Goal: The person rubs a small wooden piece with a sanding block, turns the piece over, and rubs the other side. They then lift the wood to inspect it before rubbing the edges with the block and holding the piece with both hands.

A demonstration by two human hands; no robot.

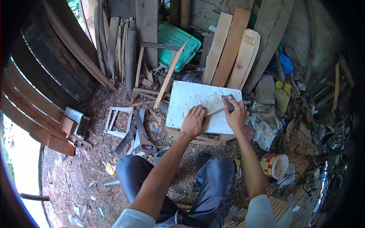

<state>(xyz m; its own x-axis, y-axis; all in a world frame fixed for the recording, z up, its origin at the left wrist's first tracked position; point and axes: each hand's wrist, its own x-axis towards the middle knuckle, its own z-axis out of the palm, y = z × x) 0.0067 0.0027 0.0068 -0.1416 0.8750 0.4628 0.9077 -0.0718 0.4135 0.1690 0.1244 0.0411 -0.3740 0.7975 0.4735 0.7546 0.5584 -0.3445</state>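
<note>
A low stand with a worn white top (pixel 182 99) stands in front of my knees. My left hand (pixel 195 121) is on its front part, fingers together and pressed down over a small dark wooden piece, mostly hidden under the palm. My right hand (pixel 236 113) is wrapped round the dark handle (pixel 227 102) of a tool at the right side of the top. A thin, narrow strip or blade (pixel 216 113) runs between the two hands; whether it belongs to the tool I cannot tell.
Handsaws (pixel 142 138) and a small wooden frame (pixel 114 121) lie on the littered ground at left. Boards (pixel 232 45) and a green crate (pixel 167 41) lean behind the stand. A red and yellow bucket (pixel 268 165) lies at right, near plastic bags (pixel 266 133).
</note>
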